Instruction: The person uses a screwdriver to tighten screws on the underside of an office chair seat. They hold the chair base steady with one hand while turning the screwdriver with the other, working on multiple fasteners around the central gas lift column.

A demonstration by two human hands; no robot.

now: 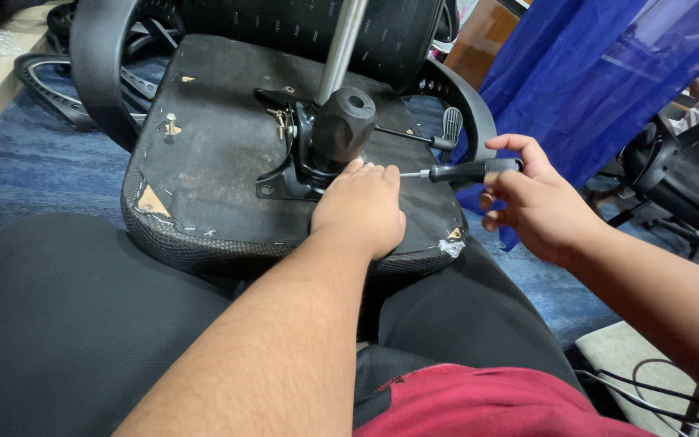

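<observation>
Left hand [362, 206] flat on upturned chair seat [212, 162], right hand [531, 202] gripping screwdriver [467, 171] just beside it

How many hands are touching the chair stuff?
2. The left hand presses flat on the upturned chair seat beside the black mechanism. The right hand grips a screwdriver pointing at it. No other hands show.
</observation>
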